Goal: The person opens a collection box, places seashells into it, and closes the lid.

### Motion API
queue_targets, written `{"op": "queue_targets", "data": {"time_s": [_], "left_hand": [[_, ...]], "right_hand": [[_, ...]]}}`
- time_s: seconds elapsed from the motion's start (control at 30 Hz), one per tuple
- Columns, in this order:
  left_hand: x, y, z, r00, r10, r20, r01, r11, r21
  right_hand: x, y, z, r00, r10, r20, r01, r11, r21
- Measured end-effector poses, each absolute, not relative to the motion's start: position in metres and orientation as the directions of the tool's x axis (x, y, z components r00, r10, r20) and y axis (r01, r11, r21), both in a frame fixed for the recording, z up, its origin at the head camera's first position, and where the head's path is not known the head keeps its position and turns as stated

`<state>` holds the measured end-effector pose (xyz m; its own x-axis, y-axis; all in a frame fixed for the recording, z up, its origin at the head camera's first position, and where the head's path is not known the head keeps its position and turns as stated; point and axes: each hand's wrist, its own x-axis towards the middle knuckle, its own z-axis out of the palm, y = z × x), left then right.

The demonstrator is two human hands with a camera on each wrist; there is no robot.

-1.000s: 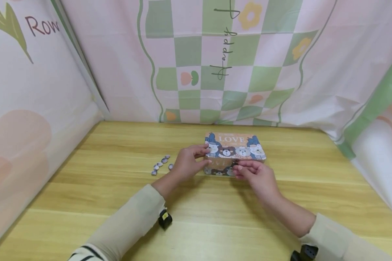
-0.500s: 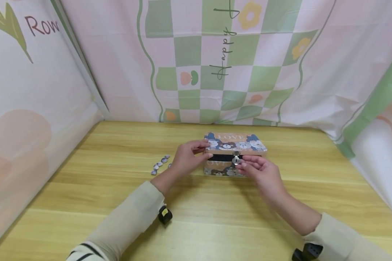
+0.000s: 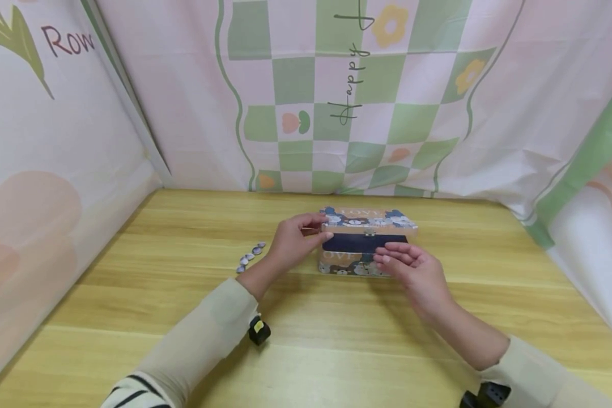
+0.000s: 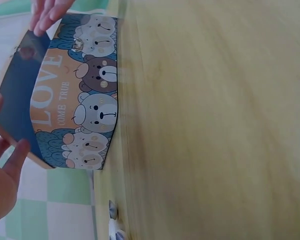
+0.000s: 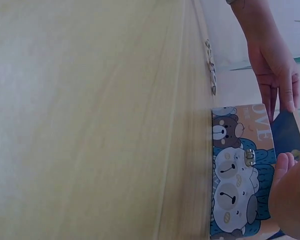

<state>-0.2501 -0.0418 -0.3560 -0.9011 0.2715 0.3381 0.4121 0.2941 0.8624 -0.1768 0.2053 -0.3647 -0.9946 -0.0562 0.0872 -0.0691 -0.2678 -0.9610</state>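
Note:
A lidded box (image 3: 339,264) printed with cartoon bears and the word LOVE stands on the table, its lid (image 3: 357,218) raised at the front and the dark interior showing. With thumb and fingers my left hand (image 3: 297,241) holds the lid's left front corner. My right hand (image 3: 418,277) is before the box's right front, fingers loosely extended at the opening and holding nothing. A metal clasp (image 3: 369,233) hangs at the lid's front edge. Its matching metal loop (image 5: 249,157) sits on the box front in the right wrist view.
Several small shell-like pieces (image 3: 250,258), greyish purple and white, lie in a row left of the box, partly near my left hand. Patterned cloth (image 3: 296,79) hangs behind the wooden table (image 3: 316,351) and along both sides.
The lid has gone from closed to raised, with my left hand lifting along with it. My right hand has come off the clasp and moved slightly right.

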Motion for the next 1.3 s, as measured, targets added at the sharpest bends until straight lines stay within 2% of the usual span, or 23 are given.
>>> {"op": "queue_targets", "data": {"time_s": [0.3,0.7,0.83,1.1,1.3], "left_hand": [[-0.255,-0.041,-0.357,-0.895,0.25,0.37,0.43,0.26,0.865],[-0.256,-0.037,-0.357,-0.913,0.192,0.361,0.397,0.212,0.893],[-0.256,-0.036,-0.358,-0.928,0.145,0.343,0.366,0.189,0.911],[-0.254,-0.032,-0.361,-0.945,0.043,0.325,0.328,0.084,0.941],[-0.259,-0.03,-0.364,-0.936,0.032,0.351,0.352,0.034,0.936]], "right_hand": [[-0.179,0.224,-0.36,-0.987,0.002,0.159,-0.151,-0.337,-0.929],[-0.194,0.247,-0.351,-0.961,0.101,0.259,-0.271,-0.142,-0.952],[-0.204,0.249,-0.35,-0.967,0.066,0.245,-0.252,-0.145,-0.957],[-0.219,0.254,-0.352,-0.976,-0.019,0.216,-0.204,-0.252,-0.946],[-0.224,0.252,-0.351,-0.975,0.023,0.221,-0.222,-0.192,-0.956]]}}
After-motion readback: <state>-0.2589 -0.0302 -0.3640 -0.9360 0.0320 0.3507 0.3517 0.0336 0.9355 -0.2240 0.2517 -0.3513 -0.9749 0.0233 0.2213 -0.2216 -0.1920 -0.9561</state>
